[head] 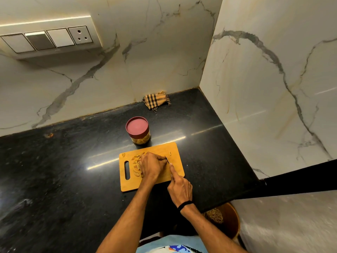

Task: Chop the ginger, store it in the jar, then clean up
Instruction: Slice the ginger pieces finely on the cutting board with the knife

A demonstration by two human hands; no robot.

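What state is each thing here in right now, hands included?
jar: upright, lid on, something yellowish inside.
cutting board: flat on the counter.
ginger: partly cut, pieces lying on the cutting board.
knife: held in the right hand, mostly hidden.
left hand: fingers curled over the ginger.
cloth: crumpled in the far corner.
socket: nothing plugged in.

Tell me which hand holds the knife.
The right hand, the one with the black wristband, grips the knife; the left hand holds down ginger on the board.
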